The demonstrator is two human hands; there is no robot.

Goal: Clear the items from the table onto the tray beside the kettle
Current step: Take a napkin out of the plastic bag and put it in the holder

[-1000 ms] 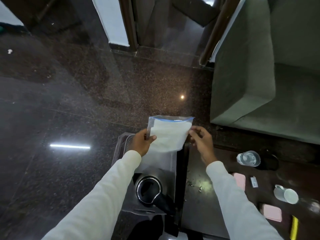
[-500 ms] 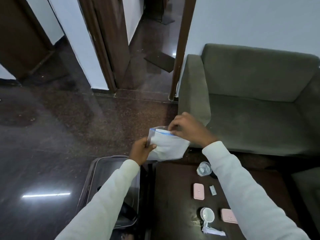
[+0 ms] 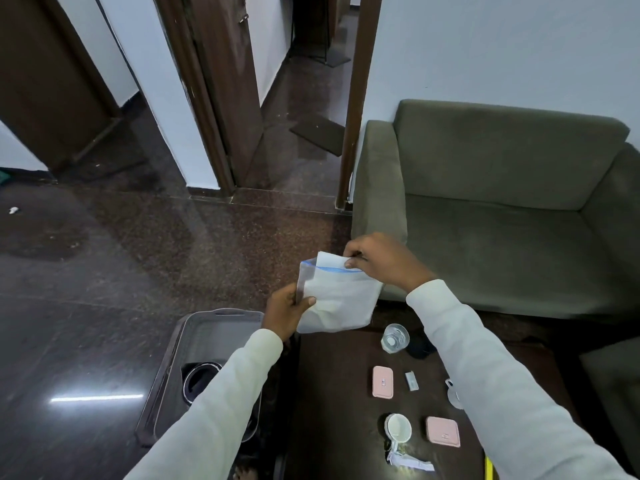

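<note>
What moved: since half a second ago the right hand has pulled the white sheet a little way up out of the top of the bag, and the view has dropped a bit, so more of the table shows.
Right hand: fingers closed in a pinch on the top edge of the white sheet, right at the blue strip of the bag's mouth.
Left hand: the left hand is closed on the left side of the clear bag, thumb in front, holding it up in the air.
Where the bag is: above the far edge of the table and near the tray, touching neither.
Tray: the grey tray sits to the left of the table, with the black kettle in it, partly hidden by the left sleeve.
What could go wrong: the bag is thin and floppy, so it could slip from the left hand if the right hand tugs hard. The sheet may catch on the blue strip and tear or crumple. The right sleeve hangs low over the table, so it could knock the bottle over.
Count on the table: two pink cases, one white cup, one clear bottle, one small grey packet, one crumpled white wrapper.
Not sure: something pale peeks out beside the right sleeve; it may be another cup, but most of it is hidden.
Left to do: by the look of it, nearly all the things are not yet on the tray.
</note>
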